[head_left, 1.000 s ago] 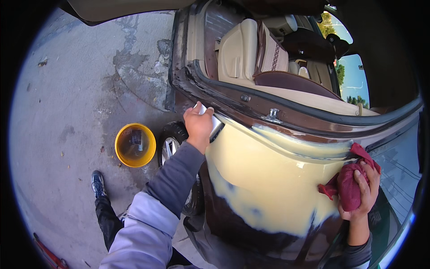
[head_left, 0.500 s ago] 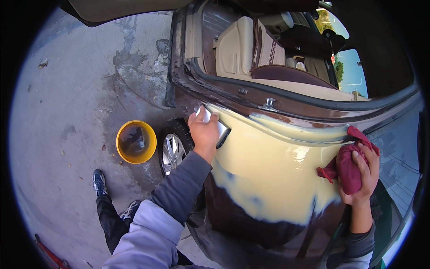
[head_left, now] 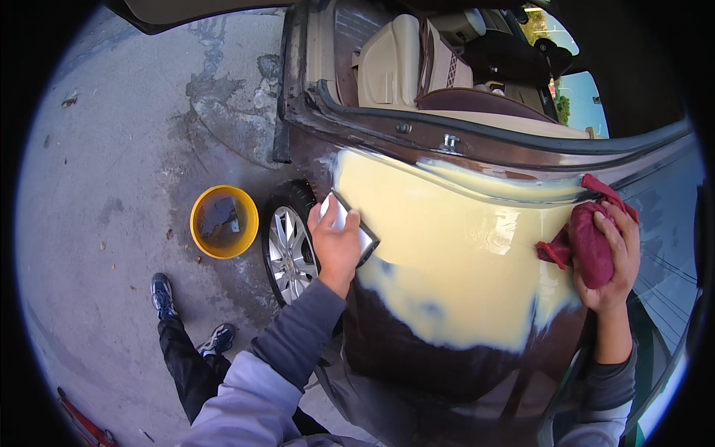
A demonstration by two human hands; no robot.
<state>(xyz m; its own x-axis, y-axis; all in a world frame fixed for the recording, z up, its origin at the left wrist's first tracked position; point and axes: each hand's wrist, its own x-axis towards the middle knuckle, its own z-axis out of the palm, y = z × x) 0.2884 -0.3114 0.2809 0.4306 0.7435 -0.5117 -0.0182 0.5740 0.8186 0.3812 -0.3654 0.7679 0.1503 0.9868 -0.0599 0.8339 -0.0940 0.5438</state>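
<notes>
My left hand is closed around a silver sanding block with a dark underside. The block rests along the left edge of a cream filler patch on a dark brown car panel. At the patch's right end, my right hand grips a bunched maroon cloth, its loose ends hanging out at the top and left. The cloth hides the panel beneath it, so I cannot tell how firmly it touches. A wet sheen shows on the patch.
A yellow bucket of dark water stands on the concrete beside the car wheel. Beyond the panel lies the open door frame with a beige seat. A windshield borders the right. A red tool lies at lower left.
The sanding block in my left hand has slid nearer to me along the patch's left edge. My right hand still holds the cloth at the right end. The whole view has shifted slightly.
</notes>
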